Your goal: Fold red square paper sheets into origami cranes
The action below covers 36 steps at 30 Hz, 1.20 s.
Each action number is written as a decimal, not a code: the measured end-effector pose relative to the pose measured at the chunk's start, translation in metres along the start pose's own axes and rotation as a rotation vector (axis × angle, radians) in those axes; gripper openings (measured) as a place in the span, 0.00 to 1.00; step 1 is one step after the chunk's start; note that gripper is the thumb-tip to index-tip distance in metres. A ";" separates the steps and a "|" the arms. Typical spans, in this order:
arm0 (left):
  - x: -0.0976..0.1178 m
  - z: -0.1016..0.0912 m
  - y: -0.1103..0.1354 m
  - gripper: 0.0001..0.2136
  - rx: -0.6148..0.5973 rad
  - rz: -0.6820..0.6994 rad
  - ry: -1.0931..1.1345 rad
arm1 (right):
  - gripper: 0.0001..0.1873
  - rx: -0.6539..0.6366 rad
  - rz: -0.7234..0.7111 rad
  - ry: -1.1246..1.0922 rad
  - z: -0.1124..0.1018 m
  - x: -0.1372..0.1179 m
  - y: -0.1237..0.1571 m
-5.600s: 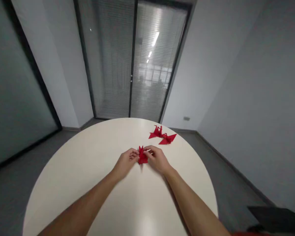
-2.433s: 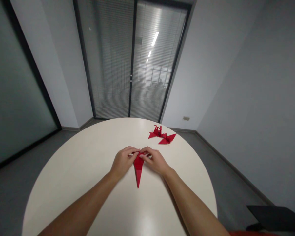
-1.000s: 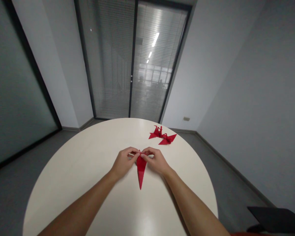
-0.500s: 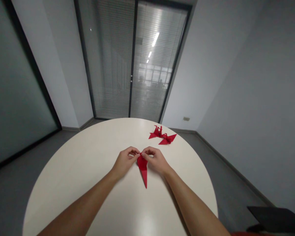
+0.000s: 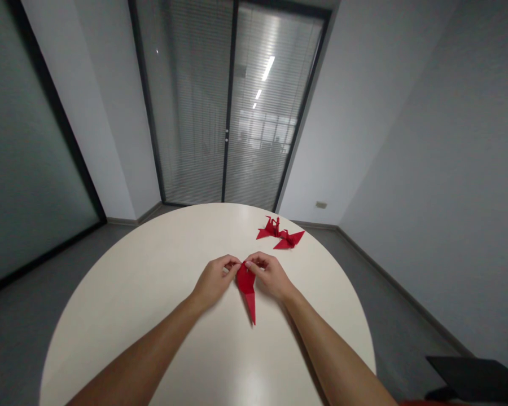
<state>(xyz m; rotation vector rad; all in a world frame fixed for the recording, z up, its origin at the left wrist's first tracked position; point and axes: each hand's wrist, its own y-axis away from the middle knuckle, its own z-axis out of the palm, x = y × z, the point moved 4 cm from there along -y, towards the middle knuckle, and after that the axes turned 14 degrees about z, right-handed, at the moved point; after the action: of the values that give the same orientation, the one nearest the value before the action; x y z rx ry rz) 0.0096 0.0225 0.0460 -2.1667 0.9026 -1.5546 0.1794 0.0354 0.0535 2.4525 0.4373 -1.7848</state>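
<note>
Both forearms reach forward and converge over the table [image 5: 131, 293]. Left hand [image 5: 212, 276] and right hand [image 5: 273, 275] face each other, fingers [image 5: 229, 260] pinching the far end of the folded red paper [image 5: 246, 282]; its narrow point extends toward the wearer. Two red paper cranes [image 5: 290, 241] beyond right hand, near table's far edge.
</note>
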 end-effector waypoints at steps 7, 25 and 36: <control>0.011 -0.004 0.001 0.08 -0.037 0.043 -0.318 | 0.10 -0.015 0.030 -0.016 0.001 0.002 -0.001; 0.015 -0.003 -0.001 0.06 0.000 0.064 -0.244 | 0.12 -0.029 0.027 -0.021 0.001 0.006 -0.003; 0.012 -0.003 -0.001 0.07 0.001 0.037 -0.226 | 0.13 -0.033 0.036 -0.017 0.001 0.008 -0.005</control>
<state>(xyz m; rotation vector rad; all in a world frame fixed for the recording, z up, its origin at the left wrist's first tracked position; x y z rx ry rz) 0.0095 0.0157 0.0562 -2.2553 0.8628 -1.2601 0.1793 0.0409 0.0465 2.4057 0.4153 -1.7696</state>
